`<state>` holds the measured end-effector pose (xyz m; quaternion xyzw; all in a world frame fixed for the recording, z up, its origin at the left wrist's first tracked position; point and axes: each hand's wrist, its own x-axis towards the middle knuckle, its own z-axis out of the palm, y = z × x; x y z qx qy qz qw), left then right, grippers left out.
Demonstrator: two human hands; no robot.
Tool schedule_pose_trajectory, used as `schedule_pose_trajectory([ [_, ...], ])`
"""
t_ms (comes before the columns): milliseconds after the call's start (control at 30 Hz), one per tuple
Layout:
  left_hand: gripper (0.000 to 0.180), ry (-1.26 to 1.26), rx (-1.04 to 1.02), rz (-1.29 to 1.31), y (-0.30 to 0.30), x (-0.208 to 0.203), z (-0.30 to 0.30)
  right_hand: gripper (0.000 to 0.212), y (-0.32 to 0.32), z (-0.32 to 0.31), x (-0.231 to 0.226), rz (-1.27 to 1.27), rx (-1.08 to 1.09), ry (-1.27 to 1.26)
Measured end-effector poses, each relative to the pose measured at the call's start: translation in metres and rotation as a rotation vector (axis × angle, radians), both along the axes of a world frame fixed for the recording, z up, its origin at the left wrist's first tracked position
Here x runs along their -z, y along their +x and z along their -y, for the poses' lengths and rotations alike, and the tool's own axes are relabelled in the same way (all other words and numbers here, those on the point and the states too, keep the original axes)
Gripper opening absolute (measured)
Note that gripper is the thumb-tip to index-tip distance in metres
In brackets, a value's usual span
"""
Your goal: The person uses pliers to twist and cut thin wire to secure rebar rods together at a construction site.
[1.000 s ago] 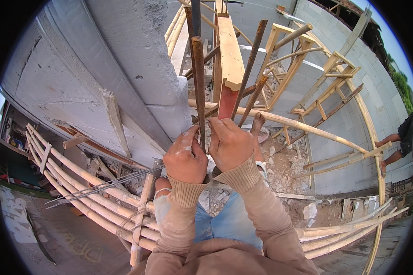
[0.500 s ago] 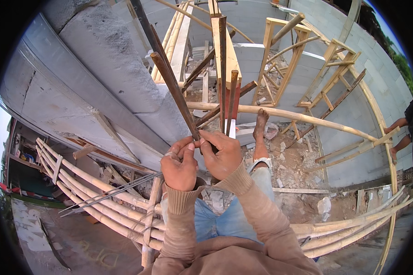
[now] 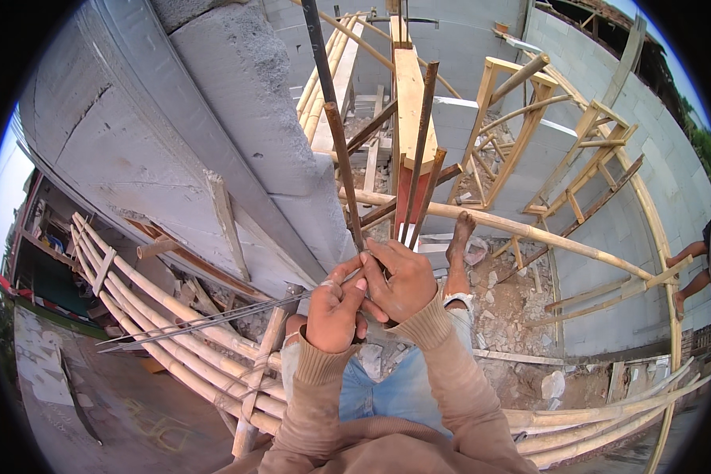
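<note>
My left hand is closed, its thumb and fingers bent together in front of my chest. Against it presses my right hand, also closed, fingertips meeting the left ones. What they pinch is too small or hidden to make out. The lower part of a rusty steel bar reaches down to the fingertips. To its right stand another tall rusty bar and a shorter one. Several thin grey metal rods run leftward from beside my left wrist; whether my hand touches them is hidden.
Lashed bamboo poles curve around below me, and another bamboo pole crosses ahead. A rough block wall rises at the left. Wooden frames stand at the right above rubble. Another person's legs show at the far right.
The view has shifted, so the bars and wall appear farther right. My hands sit slightly lower along the rusty bar, and the right fingers now lie over the left fingertips.
</note>
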<state>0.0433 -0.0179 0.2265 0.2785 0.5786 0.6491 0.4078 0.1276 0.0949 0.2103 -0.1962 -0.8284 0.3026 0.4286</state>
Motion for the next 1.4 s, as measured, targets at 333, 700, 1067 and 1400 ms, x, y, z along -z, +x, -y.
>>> schedule_pose_trajectory([
  [333, 0.028, 0.024, -0.211, -0.451, -0.024, 0.026, -0.012, 0.018, 0.003, -0.003, -0.034, 0.265, -0.022, 0.109],
  [700, 0.035, 0.375, -0.089, 0.105, -0.034, 0.058, -0.049, 0.015, -0.017, 0.029, -0.025, 0.463, 0.361, 0.487],
  [1067, 0.029, 0.499, 0.117, 0.684, -0.026, 0.077, -0.068, 0.015, -0.041, 0.043, 0.007, 0.043, 0.512, 0.158],
  [1400, 0.024, 0.438, 0.266, 0.761, -0.042, 0.076, -0.058, 0.023, -0.043, 0.052, -0.003, -0.348, 0.267, -0.871],
])
